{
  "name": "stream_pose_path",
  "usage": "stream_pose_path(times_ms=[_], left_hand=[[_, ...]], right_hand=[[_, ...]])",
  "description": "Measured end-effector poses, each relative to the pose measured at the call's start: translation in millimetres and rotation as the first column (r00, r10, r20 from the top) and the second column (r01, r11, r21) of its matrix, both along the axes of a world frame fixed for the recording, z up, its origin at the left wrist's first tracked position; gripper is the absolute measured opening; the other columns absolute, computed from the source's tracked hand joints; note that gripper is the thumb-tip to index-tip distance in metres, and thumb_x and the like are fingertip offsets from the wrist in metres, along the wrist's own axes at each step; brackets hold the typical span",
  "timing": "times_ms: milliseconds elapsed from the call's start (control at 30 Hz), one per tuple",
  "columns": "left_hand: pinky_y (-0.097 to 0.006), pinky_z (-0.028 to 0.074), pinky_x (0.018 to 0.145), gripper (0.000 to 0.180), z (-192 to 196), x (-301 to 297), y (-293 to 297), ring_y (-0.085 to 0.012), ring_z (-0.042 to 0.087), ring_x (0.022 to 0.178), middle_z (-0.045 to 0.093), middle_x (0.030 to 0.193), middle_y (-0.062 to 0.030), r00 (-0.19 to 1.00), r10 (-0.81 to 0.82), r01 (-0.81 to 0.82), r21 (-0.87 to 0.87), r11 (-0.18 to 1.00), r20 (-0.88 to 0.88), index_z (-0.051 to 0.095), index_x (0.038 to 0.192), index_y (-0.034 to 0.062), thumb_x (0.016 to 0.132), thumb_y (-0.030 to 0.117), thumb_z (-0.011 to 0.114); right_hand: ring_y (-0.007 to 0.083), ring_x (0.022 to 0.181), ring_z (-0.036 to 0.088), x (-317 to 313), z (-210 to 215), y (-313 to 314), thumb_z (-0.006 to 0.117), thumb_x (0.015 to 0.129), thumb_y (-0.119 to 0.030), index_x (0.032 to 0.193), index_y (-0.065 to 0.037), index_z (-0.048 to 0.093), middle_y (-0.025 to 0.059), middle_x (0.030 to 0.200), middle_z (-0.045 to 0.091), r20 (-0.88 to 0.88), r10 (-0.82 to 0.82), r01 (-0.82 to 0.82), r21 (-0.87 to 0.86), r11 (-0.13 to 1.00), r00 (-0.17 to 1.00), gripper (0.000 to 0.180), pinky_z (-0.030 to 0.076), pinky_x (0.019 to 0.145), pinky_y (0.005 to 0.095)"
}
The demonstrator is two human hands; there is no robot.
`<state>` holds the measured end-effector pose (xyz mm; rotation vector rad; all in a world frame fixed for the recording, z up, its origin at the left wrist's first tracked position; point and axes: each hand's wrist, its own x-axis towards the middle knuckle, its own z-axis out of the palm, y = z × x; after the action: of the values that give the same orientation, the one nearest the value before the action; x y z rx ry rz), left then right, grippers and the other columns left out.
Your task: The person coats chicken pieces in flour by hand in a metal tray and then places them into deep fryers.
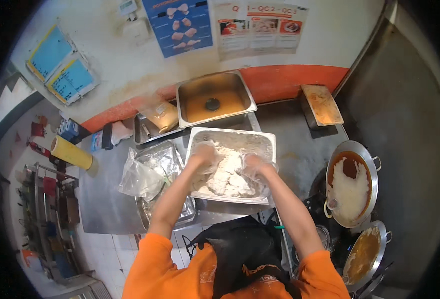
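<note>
A: Where do the 2 hands work?

B: Both lie inside the steel flour tray (196, 137) at the counter's middle. The left hand (203, 155) and right hand (254, 167), in thin clear gloves, curl loosely over the floured chicken pieces (227, 177), pressing rather than gripping.

A: How is this step best done?

B: Probably by pressing firmly, turning each piece, and keeping flour within the tray walls, away from the foil-lined tray (166, 160) just beside it.

A: Orientation?

B: The tray's long axis runs left to right; the heap's axis cannot be told.
</note>
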<state>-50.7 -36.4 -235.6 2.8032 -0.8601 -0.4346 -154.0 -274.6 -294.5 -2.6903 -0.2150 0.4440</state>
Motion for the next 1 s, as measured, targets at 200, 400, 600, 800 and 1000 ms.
stream_pose_path(times_ms=[200,400,600,800,1000], left_hand=[[-0.046,0.053,0.074,0.029,-16,12,46,-0.0369,0.068,0.083,0.068,0.090,-0.0254,0.998,-0.054,0.056,0.112,0.992,-0.018,0.071,0.085,-0.0007,0.073,0.025,0.065],[-0.043,0.053,0.078,0.019,-1,14,41,-0.0356,0.068,0.088,0.069,0.088,-0.0231,0.992,-0.129,0.128,0.129,0.983,-0.001,0.073,0.082,0.0014,0.073,0.014,0.061],[-0.045,0.053,0.074,0.023,-26,23,42,-0.0375,0.067,0.085,0.068,0.090,-0.0233,0.966,-0.259,0.259,0.051,0.964,-0.010,0.070,0.085,-0.0016,0.077,0.016,0.057],[-0.043,0.051,0.082,0.032,16,13,54,-0.0387,0.065,0.091,0.067,0.094,-0.0248,0.993,-0.113,0.115,0.038,0.993,-0.043,0.066,0.099,-0.0028,0.076,0.019,0.061],[-0.040,0.050,0.087,0.059,91,-12,73,-0.0340,0.064,0.099,0.064,0.110,-0.0247,0.995,0.079,-0.093,-0.336,0.937,-0.054,0.057,0.124,0.0006,0.077,0.035,0.069]], right_hand=[[0.0399,0.090,0.064,18,35,53,0.068,0.080,-0.033,0.093,0.005,0.066,0.0273,0.094,0.065,-0.136,0.139,-0.147,-0.054,0.988,0.981,0.040,0.051,0.079,0.0444],[0.0402,0.082,0.065,25,47,61,0.072,0.074,-0.027,0.084,0.005,0.067,0.0277,0.085,0.065,-0.056,-0.022,0.021,-0.021,1.000,0.998,0.034,0.052,0.075,0.0452],[0.0397,0.082,0.066,37,43,71,0.072,0.071,-0.023,0.084,0.004,0.067,0.0263,0.087,0.066,-0.146,0.046,-0.058,-0.079,0.995,0.988,0.031,0.052,0.072,0.0452],[0.0379,0.080,0.066,56,63,60,0.072,0.070,-0.023,0.087,0.003,0.067,0.0244,0.087,0.067,-0.175,0.047,-0.072,-0.137,0.988,0.983,0.032,0.052,0.072,0.0442],[0.0360,0.091,0.065,28,159,47,0.067,0.072,-0.017,0.113,-0.004,0.062,0.0224,0.096,0.067,0.048,-0.114,0.103,0.191,0.976,0.992,0.043,0.052,0.081,0.0428]])
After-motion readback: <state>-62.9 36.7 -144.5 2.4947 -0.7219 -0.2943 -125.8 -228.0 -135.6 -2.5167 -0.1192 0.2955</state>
